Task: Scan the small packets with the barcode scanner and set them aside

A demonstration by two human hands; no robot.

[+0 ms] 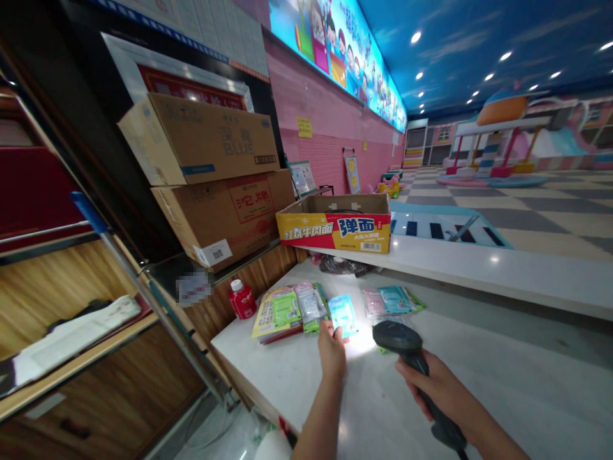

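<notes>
My right hand [438, 386] grips a black barcode scanner [407, 348] by its handle, its head pointing down at the white counter [479, 383], where it throws a bright patch of light. My left hand [331, 350] rests on the counter with its fingers closed on the near edge of a light blue packet [343, 313]. More flat packets lie fanned out: a green and yellow stack [282, 312] to the left and pink and teal ones [393, 299] to the right.
A small red bottle with a white cap [242, 298] stands at the counter's left end. An open yellow and red noodle carton [338, 223] sits on the raised ledge behind. Two stacked cardboard boxes [211, 172] lean on the wooden shelving at left. An indoor playground lies beyond.
</notes>
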